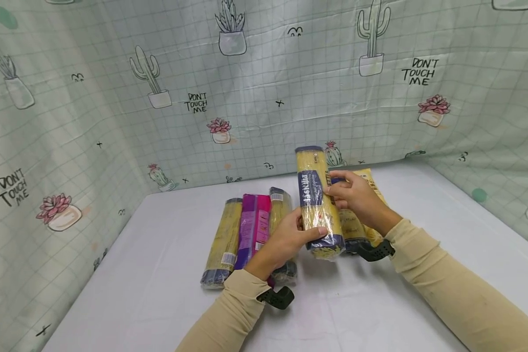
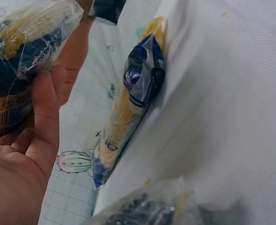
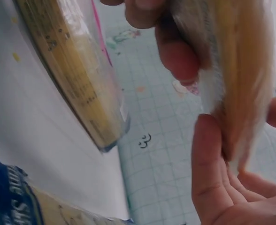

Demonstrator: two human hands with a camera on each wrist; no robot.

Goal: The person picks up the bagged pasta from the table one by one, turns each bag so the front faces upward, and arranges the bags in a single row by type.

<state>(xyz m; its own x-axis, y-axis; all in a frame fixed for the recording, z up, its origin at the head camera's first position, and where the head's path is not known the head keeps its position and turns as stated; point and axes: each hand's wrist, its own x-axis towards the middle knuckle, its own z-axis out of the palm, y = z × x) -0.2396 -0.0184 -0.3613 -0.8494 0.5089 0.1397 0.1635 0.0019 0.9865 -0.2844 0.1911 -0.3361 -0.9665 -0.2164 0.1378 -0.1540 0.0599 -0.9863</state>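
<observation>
Both hands hold a clear-wrapped spaghetti packet point(image 1: 310, 164) with dark blue ends and a blue label, tilted up above the white table. My left hand point(image 1: 288, 237) grips its lower end, thumb across the front. Higher up, my right hand point(image 1: 358, 195) pinches its right side between thumb and fingers. In the left wrist view the packet's crinkled end point(image 2: 32, 42) and barcode show over the left palm point(image 2: 16, 173). The right wrist view has the blurred packet point(image 3: 246, 56) between the right fingers point(image 3: 208, 159) and the other hand.
Left of the held packet lie a spaghetti packet point(image 1: 224, 230), a purple-and-pink packet point(image 1: 257, 220) and another spaghetti packet point(image 1: 278, 205), side by side. Behind the right hand are a blue-ended packet point(image 1: 352, 227) and a yellow packet point(image 1: 374, 237). A patterned curtain point(image 1: 264, 98) borders the white table point(image 1: 158, 274).
</observation>
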